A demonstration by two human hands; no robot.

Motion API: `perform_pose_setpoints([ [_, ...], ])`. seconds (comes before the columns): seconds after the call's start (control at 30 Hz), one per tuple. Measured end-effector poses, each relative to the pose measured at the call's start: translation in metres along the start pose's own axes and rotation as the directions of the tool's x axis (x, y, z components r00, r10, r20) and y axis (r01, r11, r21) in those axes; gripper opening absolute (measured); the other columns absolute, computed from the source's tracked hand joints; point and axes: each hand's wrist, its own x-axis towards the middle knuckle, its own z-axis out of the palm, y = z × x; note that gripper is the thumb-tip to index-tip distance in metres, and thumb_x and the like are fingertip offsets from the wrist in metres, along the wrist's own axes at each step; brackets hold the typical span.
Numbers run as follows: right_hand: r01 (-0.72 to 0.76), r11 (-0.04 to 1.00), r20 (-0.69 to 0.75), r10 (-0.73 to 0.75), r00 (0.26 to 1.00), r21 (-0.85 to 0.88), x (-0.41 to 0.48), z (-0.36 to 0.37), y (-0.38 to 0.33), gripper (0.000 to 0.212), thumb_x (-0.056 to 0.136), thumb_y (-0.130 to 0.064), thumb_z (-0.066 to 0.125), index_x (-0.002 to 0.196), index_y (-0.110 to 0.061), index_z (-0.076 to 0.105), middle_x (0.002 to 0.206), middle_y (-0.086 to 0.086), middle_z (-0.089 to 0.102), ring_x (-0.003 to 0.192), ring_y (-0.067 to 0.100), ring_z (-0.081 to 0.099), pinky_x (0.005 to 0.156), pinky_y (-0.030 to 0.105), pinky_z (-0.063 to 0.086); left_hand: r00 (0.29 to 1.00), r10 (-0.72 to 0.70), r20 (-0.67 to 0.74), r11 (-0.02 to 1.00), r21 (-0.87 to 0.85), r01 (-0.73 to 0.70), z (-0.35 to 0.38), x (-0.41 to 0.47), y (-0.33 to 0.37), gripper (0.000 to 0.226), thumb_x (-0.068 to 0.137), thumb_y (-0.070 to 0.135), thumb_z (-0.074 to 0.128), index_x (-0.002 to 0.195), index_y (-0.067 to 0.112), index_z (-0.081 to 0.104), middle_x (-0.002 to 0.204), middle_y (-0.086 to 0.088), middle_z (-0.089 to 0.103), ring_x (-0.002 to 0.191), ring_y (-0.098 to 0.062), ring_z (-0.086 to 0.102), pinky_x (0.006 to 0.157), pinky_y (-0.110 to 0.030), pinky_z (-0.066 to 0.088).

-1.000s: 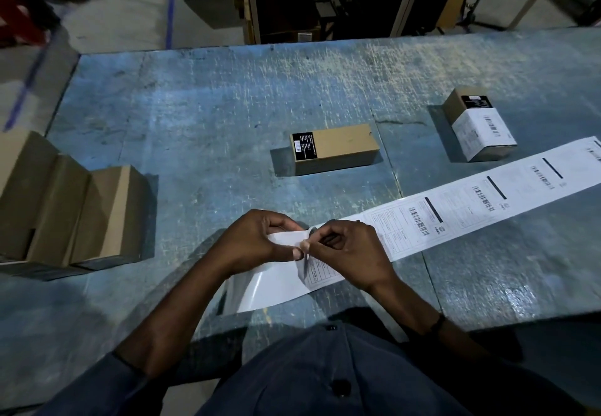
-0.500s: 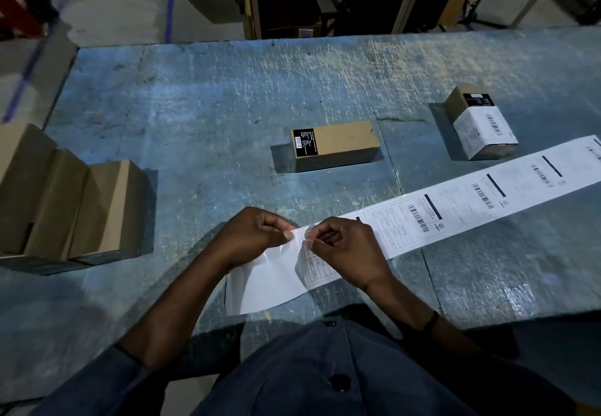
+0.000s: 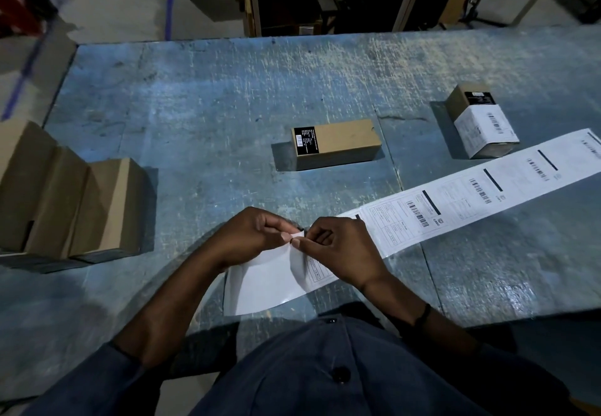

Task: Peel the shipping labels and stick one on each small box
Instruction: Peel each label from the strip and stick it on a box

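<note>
A long white strip of shipping labels (image 3: 455, 197) runs from the table's near middle to the right edge. My left hand (image 3: 257, 236) pinches the bare backing paper (image 3: 260, 285) at the strip's near end. My right hand (image 3: 338, 249) pinches the corner of the nearest label (image 3: 317, 269), which is partly lifted off the backing. A small brown box (image 3: 341, 142) with a black sticker lies in the middle of the table, with no white label on it. Another small box (image 3: 481, 126) at the right carries a white shipping label.
Several larger brown cartons (image 3: 65, 201) stand at the left edge of the worn blue table (image 3: 211, 90). Beyond the far edge are dark racks and a concrete floor. My blue shirt fills the bottom of the view.
My hands have stayed at the strip's near end, fingertips close together again at the label's corner. The strip and the boxes have not moved.
</note>
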Motion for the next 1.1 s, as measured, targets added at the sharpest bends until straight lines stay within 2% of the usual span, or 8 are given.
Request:
perform_pose_setpoints([
  [0.23, 0.033, 0.997, 0.066, -0.029, 0.997, -0.063, 0.001, -0.002, 0.003, 0.014, 0.084, -0.039, 0.080, 0.074, -0.028, 0.077, 0.072, -0.012, 0.075, 0.068, 0.000, 0.067, 0.069, 0.028, 0.056, 0.999, 0.025, 0.035, 0.996, 0.086, -0.028, 0.000, 0.003, -0.002, 0.018, 0.095, 0.008, 0.073, 0.105, 0.019, 0.083, 0.102, 0.008, 0.081, 0.103, -0.014, 0.075, 0.097, -0.031, 0.053],
  [0.4, 0.024, 0.996, 0.082, -0.017, 0.996, -0.085, 0.000, -0.005, 0.005, 0.013, 0.088, -0.035, 0.076, 0.079, -0.025, 0.079, 0.076, -0.010, 0.076, 0.070, 0.001, 0.067, 0.069, 0.023, 0.051, 0.999, 0.017, 0.036, 0.996, 0.085, -0.020, 0.001, 0.000, -0.001, 0.021, 0.096, 0.009, 0.071, 0.103, 0.025, 0.083, 0.101, 0.010, 0.081, 0.100, -0.011, 0.076, 0.095, -0.028, 0.053],
  [0.53, -0.034, 0.997, 0.026, 0.032, 0.999, 0.071, -0.001, -0.011, 0.004, 0.015, 0.088, -0.021, 0.077, 0.073, -0.019, 0.080, 0.072, -0.008, 0.076, 0.068, -0.002, 0.068, 0.065, 0.014, 0.047, 0.999, 0.004, -0.039, 0.993, 0.116, 0.000, -0.007, 0.001, -0.003, 0.019, 0.098, 0.013, 0.070, 0.103, 0.027, 0.083, 0.096, 0.010, 0.081, 0.095, -0.013, 0.076, 0.087, -0.029, 0.054],
  [0.67, -0.130, 0.928, -0.007, 0.142, 0.990, 0.350, 0.000, -0.023, 0.009, 0.019, 0.090, -0.010, 0.075, 0.071, -0.011, 0.077, 0.068, -0.002, 0.076, 0.064, 0.008, 0.070, 0.068, 0.020, 0.053, 0.994, 0.004, -0.110, 0.987, 0.159, 0.014, -0.018, 0.001, -0.002, 0.020, 0.098, 0.010, 0.069, 0.105, 0.024, 0.082, 0.087, 0.022, 0.078, 0.080, 0.007, 0.070, 0.072, -0.010, 0.049],
  [0.77, -0.145, 0.856, -0.036, 0.187, 0.982, 0.497, -0.001, -0.030, 0.012, 0.017, 0.091, -0.003, 0.073, 0.074, 0.002, 0.074, 0.065, 0.004, 0.074, 0.059, 0.008, 0.065, 0.066, 0.020, 0.053, 0.989, 0.027, -0.147, 0.962, 0.272, 0.015, -0.020, 0.003, -0.002, 0.023, 0.098, 0.012, 0.068, 0.104, 0.030, 0.082, 0.085, 0.032, 0.073, 0.080, 0.015, 0.067, 0.069, -0.009, 0.046],
  [0.87, -0.067, 0.784, -0.114, 0.173, 0.978, 0.617, -0.006, -0.040, 0.015, 0.019, 0.085, -0.009, 0.075, 0.075, 0.007, 0.072, 0.065, 0.011, 0.072, 0.062, 0.018, 0.065, 0.070, 0.029, 0.056, 0.982, 0.070, -0.177, 0.939, 0.343, -0.005, -0.018, 0.006, 0.001, 0.024, 0.098, 0.011, 0.067, 0.107, 0.027, 0.082, 0.102, 0.019, 0.077, 0.086, 0.011, 0.067, 0.069, -0.006, 0.043],
  [0.97, -0.021, 0.757, -0.154, 0.160, 0.975, 0.653, -0.014, -0.048, 0.016, 0.015, 0.079, -0.017, 0.074, 0.069, -0.005, 0.074, 0.064, 0.009, 0.070, 0.068, 0.027, 0.067, 0.077, 0.038, 0.056, 0.979, 0.105, -0.177, 0.922, 0.386, -0.030, -0.013, 0.009, 0.008, 0.023, 0.098, 0.009, 0.067, 0.111, 0.022, 0.082, 0.112, 0.011, 0.077, 0.093, 0.001, 0.069, 0.069, 0.000, 0.041],
  [1.1, 0.000, 0.794, -0.232, 0.178, 0.956, 0.608, -0.024, -0.057, 0.016, 0.020, 0.086, 0.000, 0.073, 0.067, -0.005, 0.074, 0.065, 0.011, 0.072, 0.067, 0.022, 0.068, 0.073, 0.031, 0.054, 0.977, 0.118, -0.175, 0.905, 0.425, -0.033, -0.007, 0.015, 0.015, 0.024, 0.099, 0.012, 0.066, 0.112, 0.025, 0.081, 0.115, 0.011, 0.077, 0.100, -0.007, 0.070, 0.078, -0.015, 0.047],
])
